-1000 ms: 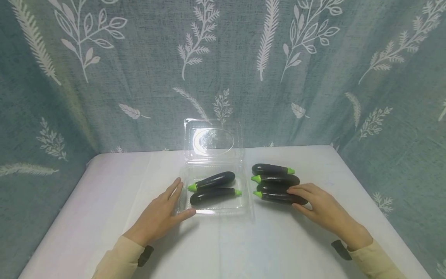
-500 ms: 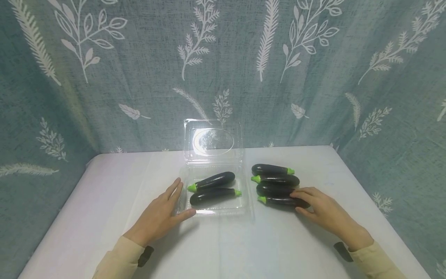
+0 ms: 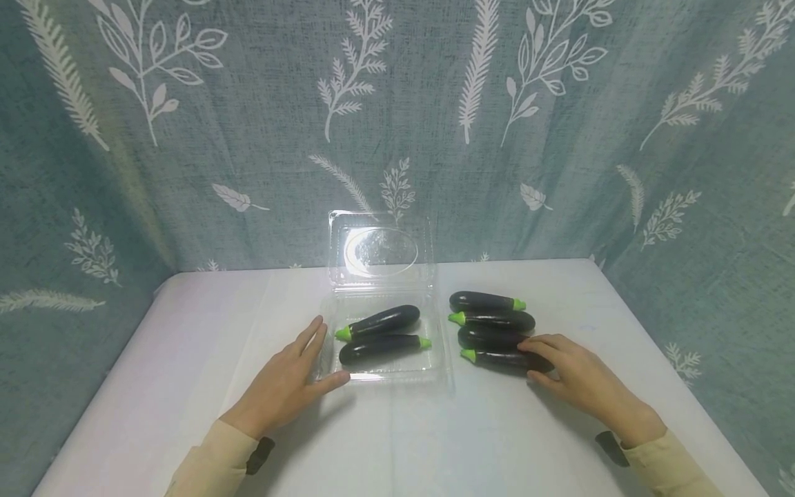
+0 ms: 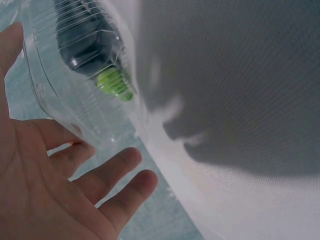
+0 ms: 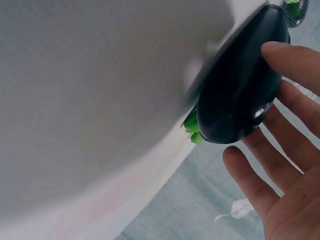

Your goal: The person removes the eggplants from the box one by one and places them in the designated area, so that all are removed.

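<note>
In the head view, my left hand (image 3: 282, 386) rests at the left side of a clear plastic clamshell box (image 3: 397, 375), thumb at its near corner and fingers along its wall. The box's lid (image 3: 380, 252) stands raised at the back. Inside lie two dark eggplants, the far one (image 3: 385, 321) stem left and the near one (image 3: 379, 350) stem right. My right hand (image 3: 577, 376) holds the nearest eggplant (image 3: 497, 358) of a row by its blunt right end, thumb on the near side and fingers on the far side. The right wrist view shows this eggplant (image 5: 235, 85) large, between thumb and fingers.
Behind the held eggplant lie three more: one right behind it (image 3: 484, 337), a middle one (image 3: 497, 320) and the farthest (image 3: 481, 301). All are on a white-covered table (image 3: 422, 442). A green leaf-patterned curtain (image 3: 267, 159) encloses the back and sides.
The right hand and the nearest eggplant have shifted slightly right and toward the near edge, leaving the eggplant behind it more visible. The left hand and the box have stayed put.
</note>
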Demonstrator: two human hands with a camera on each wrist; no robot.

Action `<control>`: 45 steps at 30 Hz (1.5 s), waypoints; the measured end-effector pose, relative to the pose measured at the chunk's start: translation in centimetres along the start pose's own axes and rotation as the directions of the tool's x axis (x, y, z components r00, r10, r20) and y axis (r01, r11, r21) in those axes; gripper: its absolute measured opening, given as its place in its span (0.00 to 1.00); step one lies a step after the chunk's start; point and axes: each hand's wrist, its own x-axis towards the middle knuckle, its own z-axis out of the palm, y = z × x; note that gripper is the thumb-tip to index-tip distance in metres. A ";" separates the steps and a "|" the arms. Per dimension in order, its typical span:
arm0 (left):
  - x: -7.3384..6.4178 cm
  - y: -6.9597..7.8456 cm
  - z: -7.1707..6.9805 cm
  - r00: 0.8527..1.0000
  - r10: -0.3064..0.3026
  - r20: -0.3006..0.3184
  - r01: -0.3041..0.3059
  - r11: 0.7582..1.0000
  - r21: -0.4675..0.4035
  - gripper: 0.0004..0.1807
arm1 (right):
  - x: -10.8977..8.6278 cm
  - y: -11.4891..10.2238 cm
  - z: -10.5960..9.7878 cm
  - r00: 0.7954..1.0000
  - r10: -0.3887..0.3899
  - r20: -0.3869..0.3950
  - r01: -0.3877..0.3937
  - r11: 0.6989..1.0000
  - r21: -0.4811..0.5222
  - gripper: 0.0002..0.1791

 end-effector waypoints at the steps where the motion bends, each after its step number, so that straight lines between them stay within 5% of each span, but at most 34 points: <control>1: 0.0 0.0 0.0 1.000 0.000 0.001 0.000 1.000 -0.002 0.53 | 0.0 0.0 0.0 1.000 0.001 0.001 -0.001 1.000 -0.001 0.29; 17: 0.1 0.0 0.0 1.000 0.006 -0.002 -0.006 1.000 0.008 0.53 | 1.7 -0.1 -1.6 0.999 0.050 0.003 -0.050 0.999 0.021 0.29; 29: 0.1 0.0 0.0 1.000 0.009 -0.008 -0.009 1.000 0.005 0.53 | 5.3 -2.5 -2.2 0.997 0.077 -0.010 -0.074 0.983 0.168 0.39; 45: 0.1 0.0 0.1 1.000 -0.002 -0.003 0.002 1.000 -0.002 0.53 | 9.7 -6.5 -0.2 1.000 -0.023 -0.006 0.024 0.949 0.314 0.40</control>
